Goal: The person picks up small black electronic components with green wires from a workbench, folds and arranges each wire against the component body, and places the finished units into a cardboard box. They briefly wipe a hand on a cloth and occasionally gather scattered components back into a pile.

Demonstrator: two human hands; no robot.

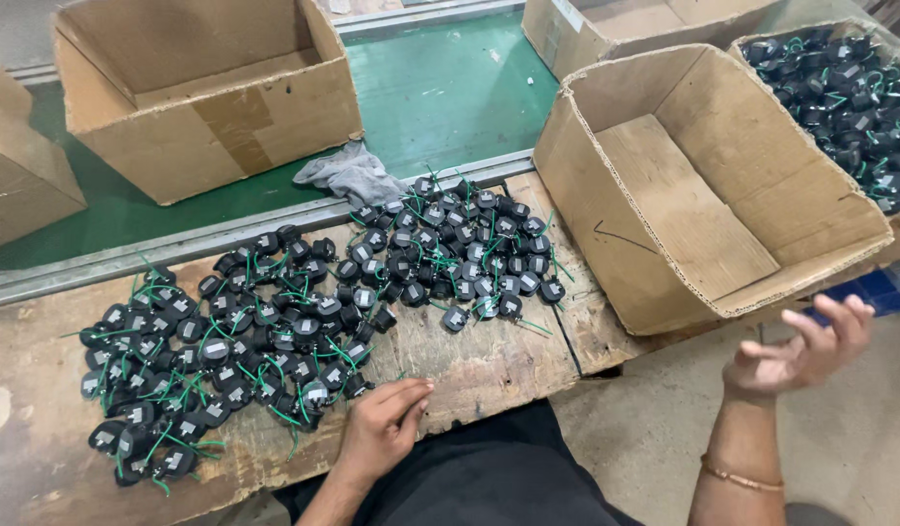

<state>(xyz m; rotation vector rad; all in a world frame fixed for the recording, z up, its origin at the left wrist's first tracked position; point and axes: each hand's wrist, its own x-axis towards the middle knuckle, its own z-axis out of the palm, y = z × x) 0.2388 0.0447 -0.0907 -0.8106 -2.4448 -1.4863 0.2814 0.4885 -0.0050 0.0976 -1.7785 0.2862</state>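
A wide pile of small black parts with green wires (304, 312) covers the worn wooden bench (489, 365). My left hand (383, 424) rests flat on the bench's near edge, fingers together, just right of the pile's lower end and holding nothing. My right hand (801, 349) hovers off the bench to the right, palm up with fingers spread and empty, below the front corner of an empty cardboard box (708, 185). A thin bangle (740, 477) circles my right forearm.
A second box (849, 93) at the far right is full of the same black parts. Another empty box (201, 93) and a grey rag (352, 175) sit on the green conveyor belt (450, 93) behind the bench. More boxes stand at the left edge and the top.
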